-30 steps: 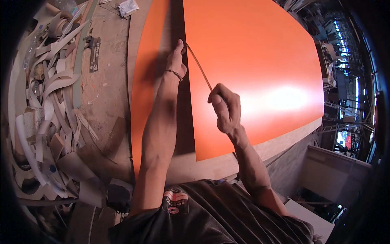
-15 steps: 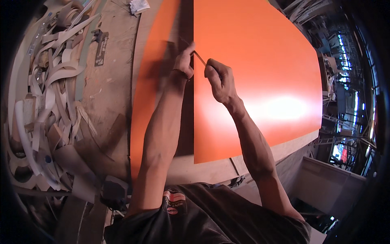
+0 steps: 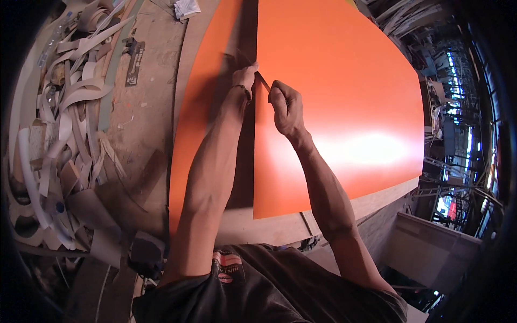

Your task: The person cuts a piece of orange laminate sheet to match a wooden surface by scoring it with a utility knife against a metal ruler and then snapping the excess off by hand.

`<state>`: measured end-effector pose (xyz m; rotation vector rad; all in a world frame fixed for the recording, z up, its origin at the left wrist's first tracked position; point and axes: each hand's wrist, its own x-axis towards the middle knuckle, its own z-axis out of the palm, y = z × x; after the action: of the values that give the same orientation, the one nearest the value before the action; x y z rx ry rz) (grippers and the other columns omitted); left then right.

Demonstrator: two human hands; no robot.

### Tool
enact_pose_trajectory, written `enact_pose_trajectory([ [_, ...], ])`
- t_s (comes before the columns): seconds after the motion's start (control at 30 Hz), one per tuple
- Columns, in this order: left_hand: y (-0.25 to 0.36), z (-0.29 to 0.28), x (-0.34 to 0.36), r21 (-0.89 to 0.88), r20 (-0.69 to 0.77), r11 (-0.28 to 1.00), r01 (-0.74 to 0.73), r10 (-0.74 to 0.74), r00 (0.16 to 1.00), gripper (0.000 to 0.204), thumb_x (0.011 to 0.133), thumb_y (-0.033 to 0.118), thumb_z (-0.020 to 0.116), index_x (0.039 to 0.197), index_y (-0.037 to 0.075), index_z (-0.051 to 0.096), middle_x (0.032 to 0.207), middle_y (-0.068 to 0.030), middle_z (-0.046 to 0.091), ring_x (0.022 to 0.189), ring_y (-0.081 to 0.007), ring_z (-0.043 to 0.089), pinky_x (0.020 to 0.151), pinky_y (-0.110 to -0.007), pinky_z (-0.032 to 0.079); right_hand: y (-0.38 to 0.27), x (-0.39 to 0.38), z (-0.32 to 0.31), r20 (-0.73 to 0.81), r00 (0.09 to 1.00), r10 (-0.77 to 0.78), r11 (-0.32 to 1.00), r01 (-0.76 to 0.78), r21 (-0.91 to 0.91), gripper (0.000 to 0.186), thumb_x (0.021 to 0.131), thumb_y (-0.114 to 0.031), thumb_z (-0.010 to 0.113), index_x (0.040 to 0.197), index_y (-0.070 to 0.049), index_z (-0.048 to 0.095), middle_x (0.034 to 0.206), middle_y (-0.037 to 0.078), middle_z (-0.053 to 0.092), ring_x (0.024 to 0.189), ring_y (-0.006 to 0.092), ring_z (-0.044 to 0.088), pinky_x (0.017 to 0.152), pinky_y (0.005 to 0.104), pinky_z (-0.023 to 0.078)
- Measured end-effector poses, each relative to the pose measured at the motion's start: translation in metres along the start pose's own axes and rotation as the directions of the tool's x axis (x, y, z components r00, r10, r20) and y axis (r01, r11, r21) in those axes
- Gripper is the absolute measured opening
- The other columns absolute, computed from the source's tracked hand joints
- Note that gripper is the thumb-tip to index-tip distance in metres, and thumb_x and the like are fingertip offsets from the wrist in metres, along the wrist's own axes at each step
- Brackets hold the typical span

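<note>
Right grip clamps a thin strip slanting toward left grip, whose hold is unclear.

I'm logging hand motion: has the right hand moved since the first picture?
Yes. Judged against the dark flat object on the bench, the right hand has moved up the picture and somewhat left, nearer the left hand.

The right hand is gripping a thin strip; the left hand is resting at the left edge of an orange sheet. Curled scraps are crowding the worktop's left edge; the sheet is stopping short of its near edge.
</note>
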<state>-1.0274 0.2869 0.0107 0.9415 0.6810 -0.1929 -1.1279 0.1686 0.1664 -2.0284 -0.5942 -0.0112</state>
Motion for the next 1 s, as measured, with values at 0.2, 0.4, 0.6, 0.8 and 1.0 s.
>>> enact_pose_trajectory([
  [0.2, 0.006, -0.004, 0.007, 0.032, 0.031, 0.999, 0.015, -0.016, 0.999, 0.072, 0.090, 0.039, 0.073, 0.132, -0.017, 0.055, 0.144, -0.0310, 0.053, 0.135, -0.0347, 0.051, 0.107, -0.043, 0.042, 0.010, -0.011, 0.009, -0.065, 0.998, 0.023, 0.994, -0.016, 0.105, 0.033, 0.100, -0.018, 0.041, 0.072, -0.001, 0.048, 0.062, 0.003, 0.043, 0.060, 0.0109, 0.040, 0.056, 0.0300, 0.034],
  [0.4, 0.010, 0.002, -0.020, -0.095, 0.115, 0.989, 0.110, -0.099, 0.988, 0.071, 0.090, 0.037, 0.074, 0.137, -0.013, 0.054, 0.149, -0.0285, 0.049, 0.140, -0.0340, 0.046, 0.111, -0.045, 0.038, 0.019, -0.022, 0.002, 0.018, 1.000, -0.023, 0.999, 0.022, 0.037, 0.030, 0.099, -0.017, 0.043, 0.075, 0.000, 0.048, 0.063, 0.006, 0.044, 0.060, 0.0132, 0.042, 0.056, 0.0317, 0.036],
  [0.6, 0.012, -0.007, -0.033, -0.037, 0.087, 0.997, 0.072, -0.068, 0.994, 0.043, 0.096, 0.028, 0.069, 0.127, -0.001, 0.063, 0.128, -0.0134, 0.064, 0.121, -0.0239, 0.056, 0.102, -0.041, 0.045, -0.029, -0.034, -0.016, 0.097, 0.993, 0.072, 0.997, -0.070, -0.023, 0.028, 0.098, -0.016, 0.044, 0.074, -0.001, 0.046, 0.060, 0.005, 0.040, 0.056, 0.0123, 0.038, 0.053, 0.0318, 0.034],
  [0.8, 0.005, -0.001, -0.051, -0.237, 0.281, 0.959, 0.154, -0.084, 0.956, 0.041, 0.099, 0.028, 0.066, 0.126, -0.003, 0.061, 0.120, -0.0138, 0.068, 0.108, -0.0275, 0.066, 0.094, -0.042, 0.051, -0.060, -0.038, -0.048, 0.179, 0.977, 0.116, 0.989, -0.096, -0.114, 0.029, 0.097, -0.017, 0.044, 0.073, 0.000, 0.044, 0.057, 0.007, 0.034, 0.053, 0.0163, 0.035, 0.052, 0.0346, 0.033],
  [1.0, -0.017, -0.011, 0.007, -0.141, 0.148, 0.983, 0.122, -0.101, 0.984, 0.063, 0.097, 0.038, 0.068, 0.139, -0.007, 0.053, 0.138, -0.0228, 0.060, 0.127, -0.0325, 0.057, 0.104, -0.046, 0.045, -0.047, -0.019, -0.039, 0.113, 0.984, 0.136, 0.988, -0.127, -0.083, 0.032, 0.098, -0.019, 0.045, 0.073, 0.000, 0.045, 0.060, 0.006, 0.038, 0.056, 0.0146, 0.036, 0.054, 0.0339, 0.035],
])
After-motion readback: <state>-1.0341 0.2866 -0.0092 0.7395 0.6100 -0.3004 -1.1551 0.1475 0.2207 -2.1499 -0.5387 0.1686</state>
